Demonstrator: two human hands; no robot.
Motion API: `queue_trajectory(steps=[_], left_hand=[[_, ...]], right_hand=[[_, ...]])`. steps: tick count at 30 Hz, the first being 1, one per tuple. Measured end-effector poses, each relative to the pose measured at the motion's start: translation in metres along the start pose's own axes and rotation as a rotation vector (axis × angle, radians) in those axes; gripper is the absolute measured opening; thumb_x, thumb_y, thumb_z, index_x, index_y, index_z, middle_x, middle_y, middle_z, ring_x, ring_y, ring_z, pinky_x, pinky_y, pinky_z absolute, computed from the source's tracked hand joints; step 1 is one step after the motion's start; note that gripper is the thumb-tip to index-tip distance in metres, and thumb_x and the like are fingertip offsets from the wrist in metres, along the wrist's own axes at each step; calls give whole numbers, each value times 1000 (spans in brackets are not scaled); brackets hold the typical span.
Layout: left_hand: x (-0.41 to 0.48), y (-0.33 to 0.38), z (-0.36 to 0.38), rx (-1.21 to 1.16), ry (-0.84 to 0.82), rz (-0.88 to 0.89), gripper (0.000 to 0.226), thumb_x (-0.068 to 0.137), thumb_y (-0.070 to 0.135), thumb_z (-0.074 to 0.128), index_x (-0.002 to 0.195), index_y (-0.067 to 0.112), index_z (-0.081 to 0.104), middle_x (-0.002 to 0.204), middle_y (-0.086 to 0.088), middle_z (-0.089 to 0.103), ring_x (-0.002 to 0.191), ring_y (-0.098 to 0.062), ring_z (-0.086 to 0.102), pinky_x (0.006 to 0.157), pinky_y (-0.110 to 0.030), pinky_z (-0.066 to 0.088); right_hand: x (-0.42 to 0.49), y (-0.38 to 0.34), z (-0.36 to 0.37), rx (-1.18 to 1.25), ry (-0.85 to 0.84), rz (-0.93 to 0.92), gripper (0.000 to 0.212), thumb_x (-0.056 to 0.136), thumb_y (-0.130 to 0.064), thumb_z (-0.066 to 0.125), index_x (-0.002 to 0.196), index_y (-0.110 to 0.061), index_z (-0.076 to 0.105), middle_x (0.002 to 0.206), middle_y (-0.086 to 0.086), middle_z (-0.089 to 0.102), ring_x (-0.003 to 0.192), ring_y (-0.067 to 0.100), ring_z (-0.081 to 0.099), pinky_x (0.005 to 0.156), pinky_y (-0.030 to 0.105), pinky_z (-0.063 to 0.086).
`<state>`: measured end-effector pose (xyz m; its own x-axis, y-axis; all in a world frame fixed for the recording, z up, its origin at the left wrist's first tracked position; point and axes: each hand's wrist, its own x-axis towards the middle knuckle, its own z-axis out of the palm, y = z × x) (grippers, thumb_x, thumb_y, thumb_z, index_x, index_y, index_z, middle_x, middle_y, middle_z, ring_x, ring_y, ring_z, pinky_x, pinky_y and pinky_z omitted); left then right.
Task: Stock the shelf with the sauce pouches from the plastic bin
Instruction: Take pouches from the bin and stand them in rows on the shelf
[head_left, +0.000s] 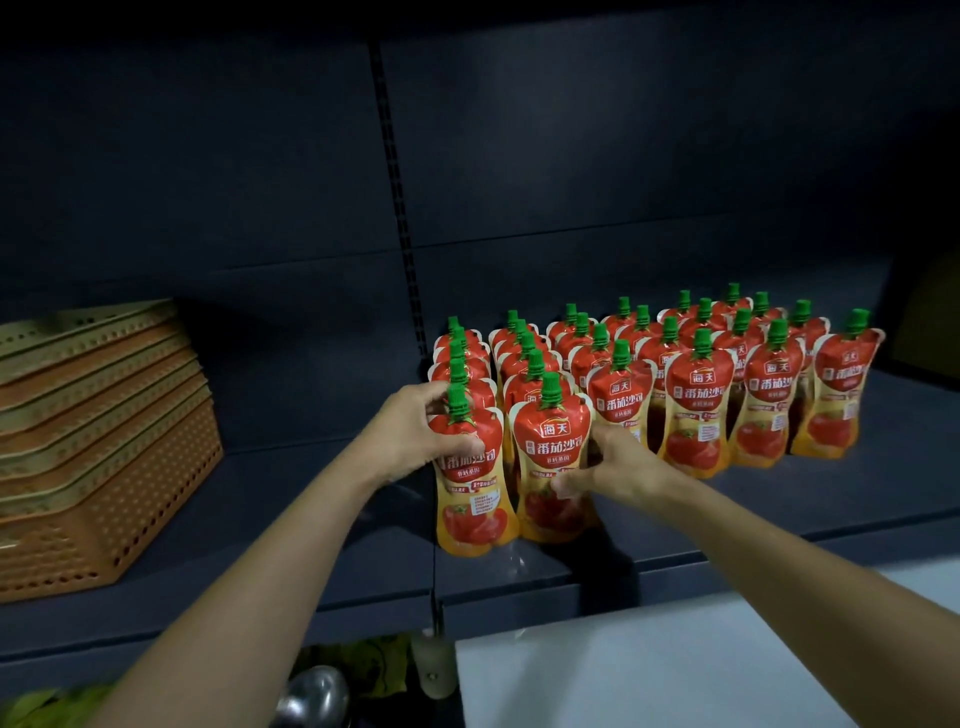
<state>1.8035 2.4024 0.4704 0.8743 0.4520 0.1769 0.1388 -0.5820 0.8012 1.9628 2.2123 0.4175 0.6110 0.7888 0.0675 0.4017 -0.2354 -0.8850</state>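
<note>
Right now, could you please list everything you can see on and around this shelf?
Sauce pouches: roughly two dozen, red-orange with green caps, upright in six rows on the shelf's right half.
Shelf: one, dark blue-grey.
Baskets: one stack, orange and beige, shelf's left.
White surface: one, lower right.
Metal object: one, silver, bottom edge.
Left hand: grips front-left pouch.
Right hand: pinches next front pouch.

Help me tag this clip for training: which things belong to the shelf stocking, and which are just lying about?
In the job: left hand, gripping front-left pouch; right hand, holding second pouch; standing pouch rows; shelf.
Lying about: stacked orange trays; shiny metal object below.
</note>
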Motion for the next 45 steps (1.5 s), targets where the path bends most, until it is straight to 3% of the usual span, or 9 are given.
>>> queue_trajectory(steps=[5,9,16,23,28,32,38,41,45], left_hand=[[-19,7,5,374,238,72,77,76,45,78,141,33,38,138,6,51,123,-12,51,103,-42,47],[-47,5,22,510,438,162,81,82,50,69,149,26,30,151,4,37,139,-15,31,112,-44,33],[-96,9,99,527,577,326,69,87,43,67,145,17,40,150,-2,41,139,-20,33,115,-44,29],[-147,37,241,339,161,275,68,91,50,57,150,32,27,150,13,38,138,-8,34,111,-29,32],[-183,76,350,326,-101,272,60,94,50,53,146,32,30,145,16,43,130,-6,43,105,-30,39],[-214,115,442,296,-280,344,56,94,50,53,144,32,36,142,17,46,127,-5,46,103,-30,41],[-270,175,585,208,-629,438,56,93,51,54,143,30,38,141,15,48,124,-5,49,100,-25,42],[-298,202,647,208,-815,449,58,92,47,58,143,28,39,139,12,49,118,-5,52,96,-19,40],[-322,235,723,191,-980,448,53,90,42,63,138,27,45,126,10,56,106,-8,57,93,-24,45]], right_hand=[[-10,1,-2,-56,93,-52,69,82,-30,73,140,-21,37,137,-2,51,128,17,45,102,35,40],[-31,9,-2,-118,193,-111,71,85,-37,68,144,-27,32,145,-4,43,136,18,39,109,46,39],[-114,45,3,-369,415,-269,60,91,-31,60,144,-25,33,151,-7,31,138,12,30,106,30,35],[-239,113,-19,-499,548,-156,48,95,-37,52,141,-32,38,141,-15,43,123,8,47,89,29,46],[-352,176,-60,-514,595,92,50,95,-33,51,142,-35,33,134,-16,47,110,10,54,79,27,46],[-444,228,-104,-487,646,260,55,93,-28,56,143,-28,34,135,-9,48,119,13,51,90,33,48],[-588,287,-173,-433,776,591,60,92,-28,56,146,-28,30,149,-7,38,133,11,41,105,28,35],[-653,312,-193,-355,835,735,58,89,-25,59,143,-25,36,146,-1,43,132,16,43,106,32,38],[-720,346,-216,-218,927,897,50,89,-26,59,137,-23,43,138,0,50,123,18,50,100,35,43]])
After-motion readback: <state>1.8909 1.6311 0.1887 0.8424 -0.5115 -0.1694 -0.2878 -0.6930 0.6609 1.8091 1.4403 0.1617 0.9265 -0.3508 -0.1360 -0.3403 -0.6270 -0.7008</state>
